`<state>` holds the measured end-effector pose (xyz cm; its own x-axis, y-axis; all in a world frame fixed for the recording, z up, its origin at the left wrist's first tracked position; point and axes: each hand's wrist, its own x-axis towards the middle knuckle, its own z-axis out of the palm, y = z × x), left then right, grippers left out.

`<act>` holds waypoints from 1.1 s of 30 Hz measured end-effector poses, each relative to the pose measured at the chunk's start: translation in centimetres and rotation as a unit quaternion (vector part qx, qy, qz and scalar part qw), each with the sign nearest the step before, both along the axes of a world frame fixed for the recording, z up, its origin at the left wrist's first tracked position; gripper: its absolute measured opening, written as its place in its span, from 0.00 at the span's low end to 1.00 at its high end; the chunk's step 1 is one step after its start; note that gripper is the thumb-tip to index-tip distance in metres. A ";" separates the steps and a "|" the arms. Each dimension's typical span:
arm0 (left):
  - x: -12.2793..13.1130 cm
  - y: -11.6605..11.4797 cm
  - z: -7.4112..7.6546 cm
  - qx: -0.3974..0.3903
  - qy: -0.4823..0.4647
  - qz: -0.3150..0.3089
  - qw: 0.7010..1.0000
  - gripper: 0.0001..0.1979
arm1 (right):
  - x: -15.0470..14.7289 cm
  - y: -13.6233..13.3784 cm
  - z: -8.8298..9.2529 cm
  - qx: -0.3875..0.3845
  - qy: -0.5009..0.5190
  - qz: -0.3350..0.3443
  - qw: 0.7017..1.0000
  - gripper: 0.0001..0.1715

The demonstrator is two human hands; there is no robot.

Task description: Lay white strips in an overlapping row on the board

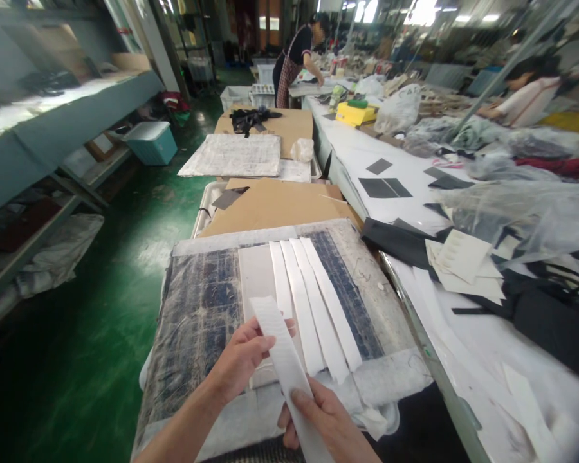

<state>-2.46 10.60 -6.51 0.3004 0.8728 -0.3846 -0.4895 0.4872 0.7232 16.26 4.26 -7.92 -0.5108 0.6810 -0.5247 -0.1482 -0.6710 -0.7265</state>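
Strip [285, 366] is pinched in my left hand [244, 355] and right hand [325, 411]; tugging hard could tear it

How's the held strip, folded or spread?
Spread lengthwise: the white strip extends past left hand and right hand; its near end is out of view.

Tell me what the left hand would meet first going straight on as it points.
Probably the white strips lying past the held strip, though the height of the left hand is unclear.
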 end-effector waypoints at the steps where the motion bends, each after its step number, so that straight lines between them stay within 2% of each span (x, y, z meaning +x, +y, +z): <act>1: 0.1 -0.1 -0.3 0.002 0.014 -0.013 1.000 0.19 | -0.1 0.1 -0.3 -0.003 0.004 -0.005 1.000 0.26; 7: 0.8 0.3 -2.3 0.016 0.105 -0.057 0.993 0.21 | -1.0 1.1 -1.8 -0.019 -0.004 -0.057 0.998 0.26; 13: 1.5 1.9 -3.8 0.004 0.171 -0.029 0.985 0.18 | -1.7 2.4 -2.9 -0.042 -0.007 -0.092 0.995 0.24; 18: 1.5 3.8 -5.3 -0.009 0.183 -0.021 0.983 0.18 | -1.4 3.7 -3.6 -0.050 -0.006 -0.112 0.992 0.17; 21: 1.3 5.1 -7.1 0.003 0.187 -0.018 0.982 0.19 | -1.1 4.5 -4.8 -0.014 -0.104 -0.095 0.990 0.16; 25: 1.2 6.9 -9.6 0.014 0.174 -0.028 0.984 0.21 | -1.1 5.4 -7.3 0.070 -0.289 -0.090 0.950 0.17; 29: 1.1 8.8 -10.8 0.000 0.174 -0.050 0.983 0.20 | -1.7 6.4 -9.6 0.072 -0.328 -0.121 0.934 0.15; 33: 1.0 10.8 -11.6 -0.006 0.206 -0.047 0.977 0.23 | -2.4 7.4 -10.9 0.077 -0.402 -0.131 0.903 0.18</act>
